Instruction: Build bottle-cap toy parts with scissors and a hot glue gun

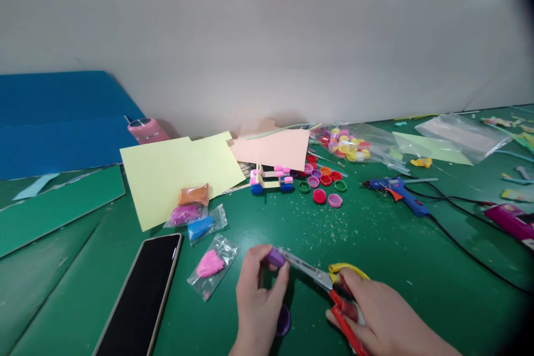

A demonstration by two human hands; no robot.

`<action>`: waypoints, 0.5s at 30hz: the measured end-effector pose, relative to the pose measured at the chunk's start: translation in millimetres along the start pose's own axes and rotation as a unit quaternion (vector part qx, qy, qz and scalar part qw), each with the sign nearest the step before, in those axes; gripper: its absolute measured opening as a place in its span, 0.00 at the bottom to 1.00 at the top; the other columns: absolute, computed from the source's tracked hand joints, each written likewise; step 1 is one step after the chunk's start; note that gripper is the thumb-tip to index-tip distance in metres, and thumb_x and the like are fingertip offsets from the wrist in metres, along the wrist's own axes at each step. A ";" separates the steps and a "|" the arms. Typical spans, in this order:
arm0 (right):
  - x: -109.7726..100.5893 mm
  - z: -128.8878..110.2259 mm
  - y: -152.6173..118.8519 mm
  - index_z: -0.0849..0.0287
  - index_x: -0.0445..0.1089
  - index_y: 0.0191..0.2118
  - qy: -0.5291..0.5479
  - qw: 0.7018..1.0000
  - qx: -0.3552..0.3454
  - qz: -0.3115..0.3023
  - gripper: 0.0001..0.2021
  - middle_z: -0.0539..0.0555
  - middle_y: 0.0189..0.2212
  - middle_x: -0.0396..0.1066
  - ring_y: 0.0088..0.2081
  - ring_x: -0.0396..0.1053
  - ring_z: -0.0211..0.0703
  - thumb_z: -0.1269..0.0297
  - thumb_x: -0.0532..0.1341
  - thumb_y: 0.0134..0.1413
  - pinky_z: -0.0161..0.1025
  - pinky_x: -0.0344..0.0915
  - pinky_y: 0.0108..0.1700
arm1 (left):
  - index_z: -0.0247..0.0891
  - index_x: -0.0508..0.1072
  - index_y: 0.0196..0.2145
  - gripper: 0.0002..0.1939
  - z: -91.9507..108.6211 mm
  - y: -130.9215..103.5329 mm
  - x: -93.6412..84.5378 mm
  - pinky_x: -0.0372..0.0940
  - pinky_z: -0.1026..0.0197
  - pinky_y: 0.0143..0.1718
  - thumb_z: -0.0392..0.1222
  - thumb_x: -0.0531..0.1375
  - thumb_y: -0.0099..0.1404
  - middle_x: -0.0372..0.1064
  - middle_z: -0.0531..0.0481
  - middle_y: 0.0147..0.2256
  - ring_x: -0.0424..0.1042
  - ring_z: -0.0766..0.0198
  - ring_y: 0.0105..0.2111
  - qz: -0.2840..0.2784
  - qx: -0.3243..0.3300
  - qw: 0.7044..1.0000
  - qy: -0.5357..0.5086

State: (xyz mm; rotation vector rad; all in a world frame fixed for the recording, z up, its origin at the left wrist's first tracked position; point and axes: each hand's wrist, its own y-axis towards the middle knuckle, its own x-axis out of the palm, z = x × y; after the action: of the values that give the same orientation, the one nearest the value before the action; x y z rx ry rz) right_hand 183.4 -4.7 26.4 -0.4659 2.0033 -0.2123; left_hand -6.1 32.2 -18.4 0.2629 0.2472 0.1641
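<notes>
Between the thumb and fingers of my left hand (259,295) is a small purple piece (276,258), which looks like a plastic bottle cap. My right hand (381,306) grips a pair of scissors (311,270) with red and yellow handles. The tips of the blades reach the edge of the purple piece; whether they bite into it I cannot tell. Below, partly covered by my left hand, a dark purple ring-shaped cap (283,321) lies on the green table. A small bag of pink clay (211,263) is to the left of my left hand.
A phone (137,295) lies front left. Behind stand a small stick-built model (271,179) and several coloured caps (320,177). To the right rest a blue glue gun (394,189) with its cord and a bag of caps (344,143). A white partition (267,55) closes off the back.
</notes>
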 end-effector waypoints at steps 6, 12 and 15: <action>-1.8 -0.5 0.6 0.57 0.61 0.32 -0.001 0.999 0.021 0.025 0.11 0.54 0.28 0.71 0.29 0.70 0.49 0.55 0.54 0.50 0.37 0.57 0.27 | 0.38 0.70 0.39 0.14 -2.1 3.4 -0.6 0.67 0.62 0.33 0.39 0.62 0.52 0.70 0.49 0.31 0.70 0.63 0.30 -0.026 -0.121 0.989 -0.087; -2.2 4.0 -2.6 0.56 0.60 0.31 0.011 0.999 0.022 0.034 0.10 0.52 0.29 0.71 0.28 0.69 0.46 0.55 0.57 0.47 0.36 0.57 0.27 | 0.37 0.72 0.37 0.15 -3.6 1.6 -1.3 0.67 0.64 0.30 0.37 0.63 0.49 0.71 0.50 0.28 0.70 0.65 0.27 -0.018 -0.158 0.980 -0.120; -2.5 6.3 -3.0 0.56 0.60 0.32 0.017 0.999 0.026 0.038 0.11 0.52 0.30 0.71 0.28 0.69 0.46 0.55 0.58 0.46 0.35 0.57 0.26 | 0.37 0.73 0.36 0.14 -3.0 1.1 -0.6 0.66 0.66 0.28 0.36 0.64 0.48 0.70 0.53 0.25 0.68 0.67 0.24 -0.013 -0.142 0.983 -0.116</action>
State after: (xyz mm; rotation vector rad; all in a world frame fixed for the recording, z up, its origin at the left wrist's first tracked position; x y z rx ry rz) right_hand 190.8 -6.1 26.6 -0.3553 2.0394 -0.2260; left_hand -7.5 33.9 -20.8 -0.0063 -0.0066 0.1396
